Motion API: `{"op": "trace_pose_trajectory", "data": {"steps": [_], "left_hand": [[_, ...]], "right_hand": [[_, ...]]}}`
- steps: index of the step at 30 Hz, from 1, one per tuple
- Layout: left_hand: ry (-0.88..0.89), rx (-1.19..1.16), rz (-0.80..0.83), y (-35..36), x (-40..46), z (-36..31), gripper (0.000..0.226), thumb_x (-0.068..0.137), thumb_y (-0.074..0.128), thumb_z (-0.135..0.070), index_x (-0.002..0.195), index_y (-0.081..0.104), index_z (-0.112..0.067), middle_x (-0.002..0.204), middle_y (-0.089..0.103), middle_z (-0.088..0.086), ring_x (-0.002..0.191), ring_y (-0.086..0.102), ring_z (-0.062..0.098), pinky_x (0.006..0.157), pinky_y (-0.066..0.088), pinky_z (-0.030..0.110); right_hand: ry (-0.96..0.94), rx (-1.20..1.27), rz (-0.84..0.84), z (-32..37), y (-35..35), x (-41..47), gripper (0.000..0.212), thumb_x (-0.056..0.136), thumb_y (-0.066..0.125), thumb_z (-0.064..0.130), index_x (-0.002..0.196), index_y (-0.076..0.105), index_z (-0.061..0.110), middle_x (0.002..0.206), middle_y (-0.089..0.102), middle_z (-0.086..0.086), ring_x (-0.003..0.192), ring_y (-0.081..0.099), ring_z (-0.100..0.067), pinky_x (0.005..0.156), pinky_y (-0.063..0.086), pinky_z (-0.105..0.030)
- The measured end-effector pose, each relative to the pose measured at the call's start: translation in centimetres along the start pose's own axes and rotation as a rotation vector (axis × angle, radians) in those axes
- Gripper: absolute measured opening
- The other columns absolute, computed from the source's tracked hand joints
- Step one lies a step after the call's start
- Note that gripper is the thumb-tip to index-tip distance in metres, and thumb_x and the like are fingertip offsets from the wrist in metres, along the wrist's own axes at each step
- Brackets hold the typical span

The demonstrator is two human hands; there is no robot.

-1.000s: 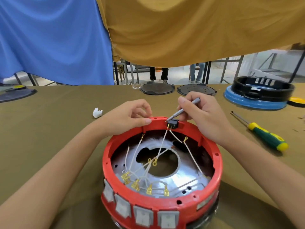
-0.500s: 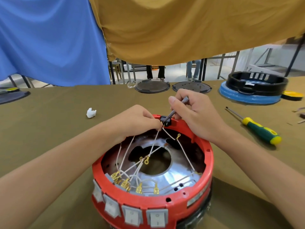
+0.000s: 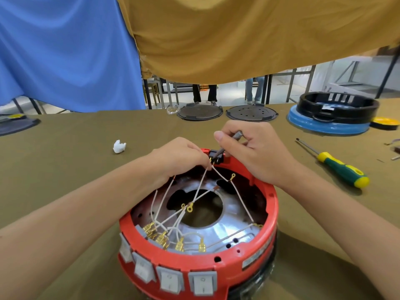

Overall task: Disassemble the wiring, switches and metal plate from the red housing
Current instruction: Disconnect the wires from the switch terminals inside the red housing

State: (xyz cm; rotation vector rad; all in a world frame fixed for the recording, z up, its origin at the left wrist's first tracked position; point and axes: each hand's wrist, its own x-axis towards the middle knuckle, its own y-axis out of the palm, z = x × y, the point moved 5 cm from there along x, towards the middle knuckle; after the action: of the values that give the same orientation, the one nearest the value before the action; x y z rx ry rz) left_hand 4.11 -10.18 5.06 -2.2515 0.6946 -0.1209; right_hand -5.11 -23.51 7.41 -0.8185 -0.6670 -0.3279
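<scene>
The red housing (image 3: 198, 266) is sitting on the olive table (image 3: 65, 169) at 6 o'clock, its open top facing up, with grey switches (image 3: 202, 283) lining its near wall and a shiny metal plate (image 3: 233, 226) lying inside. White wires (image 3: 200, 187) are fanning from brass terminals at the near rim up to a small black connector (image 3: 216, 156) on the far rim at 12 o'clock. The left hand (image 3: 179, 158) is resting on the far rim at 11 o'clock, its fingertips pinching the wires just beside the connector. The right hand (image 3: 251, 150) is sitting at 1 o'clock, gripping a thin grey tool (image 3: 229, 144) whose tip is touching the connector. A green-and-yellow screwdriver (image 3: 337, 167) is lying at 3 o'clock, well apart from the housing. A white scrap (image 3: 119, 146) is lying at 10 o'clock.
</scene>
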Motion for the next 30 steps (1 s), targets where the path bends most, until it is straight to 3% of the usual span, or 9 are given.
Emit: {"op": "trace_pose_trajectory", "data": {"steps": [4,9,14,20,30], "left_hand": [[0.016,0.017,-0.005,0.1,-0.1,0.0,0.005,0.073,0.077,-0.036,0.07,0.078,-0.033,0.091,0.071,-0.01,0.115,0.058,0.029,0.115,0.028,0.055],[0.023,0.003,0.012,0.1,-0.2,0.0,0.006,0.075,0.076,-0.033,0.07,0.079,-0.032,0.09,0.072,-0.009,0.116,0.058,0.031,0.116,0.024,0.057],[0.026,0.006,0.005,0.0,-0.2,0.0,0.005,0.074,0.076,-0.034,0.072,0.079,-0.032,0.092,0.072,-0.009,0.114,0.058,0.029,0.116,0.025,0.056],[0.028,0.017,0.013,0.1,-0.3,-0.1,0.007,0.077,0.075,-0.036,0.071,0.078,-0.034,0.093,0.071,-0.013,0.114,0.057,0.026,0.116,0.024,0.055],[0.039,0.027,0.005,0.0,-0.1,0.1,0.007,0.077,0.074,-0.037,0.071,0.078,-0.037,0.1,0.071,-0.013,0.119,0.053,0.026,0.117,0.022,0.053]], "right_hand": [[0.076,0.073,-0.015,-0.5,-0.1,-0.1,0.027,0.099,0.059,0.025,0.077,0.066,0.01,0.067,0.067,-0.002,0.067,0.068,-0.019,0.068,0.053,-0.044],[0.182,0.201,-0.066,-1.3,-0.2,-0.3,0.031,0.1,0.059,0.022,0.078,0.066,0.001,0.068,0.069,-0.012,0.064,0.068,-0.02,0.07,0.056,-0.043],[0.101,0.078,-0.076,-0.4,-0.3,-0.3,0.029,0.1,0.059,0.023,0.077,0.066,0.008,0.066,0.068,-0.002,0.066,0.066,-0.019,0.067,0.052,-0.043],[0.07,0.049,-0.073,-0.3,-0.4,-0.4,0.032,0.101,0.056,0.024,0.077,0.063,0.003,0.067,0.065,-0.013,0.067,0.066,-0.031,0.064,0.05,-0.051],[0.079,0.041,-0.041,-0.6,-0.3,-0.1,0.026,0.099,0.06,0.025,0.079,0.068,0.01,0.067,0.069,-0.001,0.066,0.069,-0.02,0.067,0.053,-0.043]]}}
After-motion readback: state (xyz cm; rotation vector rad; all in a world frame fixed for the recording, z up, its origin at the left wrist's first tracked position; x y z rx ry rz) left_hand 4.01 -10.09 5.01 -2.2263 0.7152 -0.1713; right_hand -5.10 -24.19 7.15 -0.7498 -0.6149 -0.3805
